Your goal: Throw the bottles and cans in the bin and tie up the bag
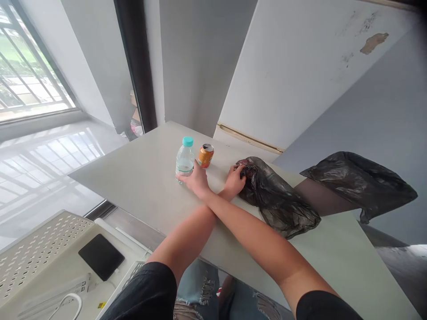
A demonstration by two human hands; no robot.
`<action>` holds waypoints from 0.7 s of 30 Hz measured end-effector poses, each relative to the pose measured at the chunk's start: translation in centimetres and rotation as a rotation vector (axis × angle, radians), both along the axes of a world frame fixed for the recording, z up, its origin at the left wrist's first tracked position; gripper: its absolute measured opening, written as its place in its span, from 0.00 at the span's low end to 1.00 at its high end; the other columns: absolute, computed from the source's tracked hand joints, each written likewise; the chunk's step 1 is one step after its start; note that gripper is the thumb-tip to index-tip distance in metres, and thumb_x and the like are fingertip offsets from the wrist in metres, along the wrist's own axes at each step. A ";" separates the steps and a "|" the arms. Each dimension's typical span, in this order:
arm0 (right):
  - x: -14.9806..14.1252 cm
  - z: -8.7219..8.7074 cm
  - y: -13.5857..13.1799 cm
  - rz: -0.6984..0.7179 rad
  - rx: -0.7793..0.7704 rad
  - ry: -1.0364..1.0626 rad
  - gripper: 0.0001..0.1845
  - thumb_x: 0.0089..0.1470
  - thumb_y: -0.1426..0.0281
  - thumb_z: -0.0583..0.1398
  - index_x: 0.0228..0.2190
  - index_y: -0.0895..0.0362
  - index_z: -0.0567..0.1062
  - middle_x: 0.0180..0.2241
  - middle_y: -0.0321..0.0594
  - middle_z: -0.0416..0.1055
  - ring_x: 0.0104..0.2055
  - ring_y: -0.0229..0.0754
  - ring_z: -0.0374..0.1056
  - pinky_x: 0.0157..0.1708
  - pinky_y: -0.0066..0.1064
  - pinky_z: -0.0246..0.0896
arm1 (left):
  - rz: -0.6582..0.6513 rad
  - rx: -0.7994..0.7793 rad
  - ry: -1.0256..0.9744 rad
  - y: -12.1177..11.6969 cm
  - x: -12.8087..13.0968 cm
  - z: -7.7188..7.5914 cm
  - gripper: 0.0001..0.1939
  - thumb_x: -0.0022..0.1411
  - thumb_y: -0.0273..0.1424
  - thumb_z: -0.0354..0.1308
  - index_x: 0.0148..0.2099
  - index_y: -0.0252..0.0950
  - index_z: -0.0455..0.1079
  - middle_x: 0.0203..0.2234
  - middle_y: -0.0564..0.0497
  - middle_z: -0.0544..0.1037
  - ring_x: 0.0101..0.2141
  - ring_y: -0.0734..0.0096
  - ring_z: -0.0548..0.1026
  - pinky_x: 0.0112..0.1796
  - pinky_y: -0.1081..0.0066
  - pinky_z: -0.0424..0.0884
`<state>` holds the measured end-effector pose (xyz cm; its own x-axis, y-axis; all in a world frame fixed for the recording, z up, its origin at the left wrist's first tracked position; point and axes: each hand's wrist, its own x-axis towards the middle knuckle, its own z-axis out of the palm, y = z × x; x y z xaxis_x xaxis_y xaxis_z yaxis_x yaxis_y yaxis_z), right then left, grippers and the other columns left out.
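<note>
My forearms cross over the table, the right one on top. My right hand (196, 181) is closed round the lower part of a clear plastic bottle (185, 156) with a turquoise cap, which stands upright and looks partly filled. Just behind it and to its right is an orange drink can (206, 155), upright with its top opened. Reaching to the right, my left hand (235, 179) has its fingers curled on the crumpled left end of a black plastic bag (283, 200). The bag lies on the table; what is inside it, if anything, is hidden.
Another black plastic bag (362, 180) lies at the table's right edge, beside a dark brownish surface. The pale table (147, 173) meets a white wall at the back. At lower left, a cream cart (50, 271) holds a black tablet-like device (101, 256) and a white cable (75, 298).
</note>
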<state>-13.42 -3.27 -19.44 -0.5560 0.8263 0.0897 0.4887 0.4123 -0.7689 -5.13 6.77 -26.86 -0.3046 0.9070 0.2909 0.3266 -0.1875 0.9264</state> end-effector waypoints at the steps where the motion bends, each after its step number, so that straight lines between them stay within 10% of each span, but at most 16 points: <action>1: -0.6 -0.2 0.6 -0.001 -0.019 -0.014 0.31 0.48 0.59 0.73 0.51 0.50 0.69 0.44 0.39 0.78 0.47 0.50 0.75 0.42 0.35 0.69 | 0.000 -0.002 0.000 0.1 0.1 0.0 0.28 0.64 0.22 0.56 0.66 0.35 0.72 0.61 0.35 0.68 0.63 0.51 0.72 0.69 0.57 0.65; 9: -7.5 -0.4 5.7 -0.122 -0.090 -0.072 0.31 0.49 0.59 0.73 0.51 0.51 0.69 0.47 0.41 0.80 0.49 0.50 0.76 0.39 0.34 0.67 | -0.006 -0.014 0.026 0.4 0.3 -0.6 0.32 0.61 0.18 0.56 0.66 0.38 0.72 0.62 0.37 0.67 0.62 0.52 0.73 0.68 0.55 0.65; 18: -8.7 -2.4 4.3 -0.208 -0.100 -0.046 0.25 0.60 0.61 0.69 0.53 0.55 0.69 0.53 0.50 0.79 0.55 0.52 0.75 0.47 0.37 0.69 | 0.002 0.012 0.052 0.5 -0.1 -0.8 0.30 0.62 0.20 0.58 0.65 0.37 0.72 0.61 0.37 0.68 0.63 0.52 0.70 0.68 0.56 0.65; 21: -8.5 -2.1 3.9 -0.193 -0.149 -0.016 0.37 0.59 0.70 0.68 0.64 0.64 0.61 0.62 0.59 0.71 0.63 0.54 0.69 0.57 0.37 0.67 | 0.004 0.015 0.071 0.4 -0.4 -0.3 0.30 0.62 0.20 0.58 0.65 0.35 0.71 0.61 0.36 0.68 0.63 0.53 0.70 0.69 0.56 0.63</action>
<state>-21.94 0.64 -21.50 -0.3867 0.9209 -0.0486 0.5598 0.1925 -0.8059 -5.54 7.14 -27.13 -0.2860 0.9013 0.3254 0.3923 -0.1997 0.8979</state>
